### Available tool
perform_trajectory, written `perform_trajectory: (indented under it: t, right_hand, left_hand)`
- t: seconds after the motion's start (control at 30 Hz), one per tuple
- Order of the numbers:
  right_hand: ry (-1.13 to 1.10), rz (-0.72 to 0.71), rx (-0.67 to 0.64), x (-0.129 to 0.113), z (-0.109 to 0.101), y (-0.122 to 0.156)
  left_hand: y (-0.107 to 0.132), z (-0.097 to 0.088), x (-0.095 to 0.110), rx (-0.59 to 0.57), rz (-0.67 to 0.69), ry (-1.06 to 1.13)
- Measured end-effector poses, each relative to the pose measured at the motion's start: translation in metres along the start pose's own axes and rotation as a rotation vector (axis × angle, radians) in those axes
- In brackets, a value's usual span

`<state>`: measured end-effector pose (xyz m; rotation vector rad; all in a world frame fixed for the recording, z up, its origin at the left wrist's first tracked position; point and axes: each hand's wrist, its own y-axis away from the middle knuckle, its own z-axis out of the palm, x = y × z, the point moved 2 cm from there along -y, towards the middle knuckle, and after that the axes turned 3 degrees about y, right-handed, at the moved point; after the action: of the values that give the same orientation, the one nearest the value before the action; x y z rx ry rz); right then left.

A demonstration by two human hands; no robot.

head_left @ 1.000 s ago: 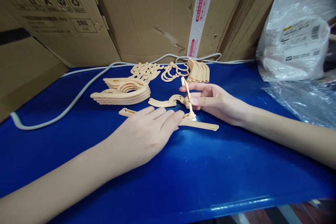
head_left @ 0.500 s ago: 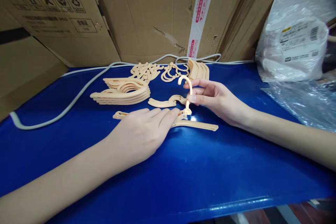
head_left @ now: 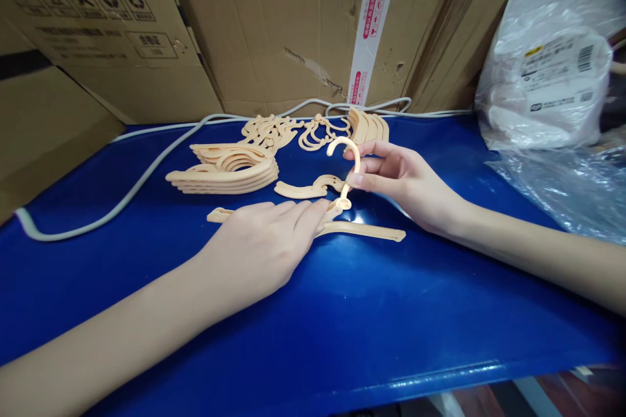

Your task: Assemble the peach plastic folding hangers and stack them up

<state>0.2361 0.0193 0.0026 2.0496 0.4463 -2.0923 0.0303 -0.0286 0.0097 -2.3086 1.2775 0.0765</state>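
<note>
My left hand lies flat, fingers stretched out, pressing down on a peach plastic hanger body on the blue table. My right hand pinches a peach hook that stands upright, its foot at the hanger's middle and its curve pointing left. A loose curved hanger piece lies just behind my fingertips.
A stack of hanger halves, more hooks and upright pieces sit at the back. A grey cable runs along the left. Cardboard boxes wall the rear; a plastic bag fills the right.
The hook in my right hand has turned: it was edge-on a second ago and its curve now faces left. My left hand has stayed on the hanger.
</note>
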Motion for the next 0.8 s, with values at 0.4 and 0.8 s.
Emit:
perform_trajectory:
  t: [0.4,0.8]
  right_hand:
    - [0.167,-0.09,0.002,-0.01,0.003,0.008]
    - [0.106,-0.062,-0.006,-0.008,0.004,0.009]
  left_hand:
    - [0.0,0.001,0.003,0.011,-0.008,-0.034]
    - [-0.002,-0.003,0.004,0.08,0.007,-0.006]
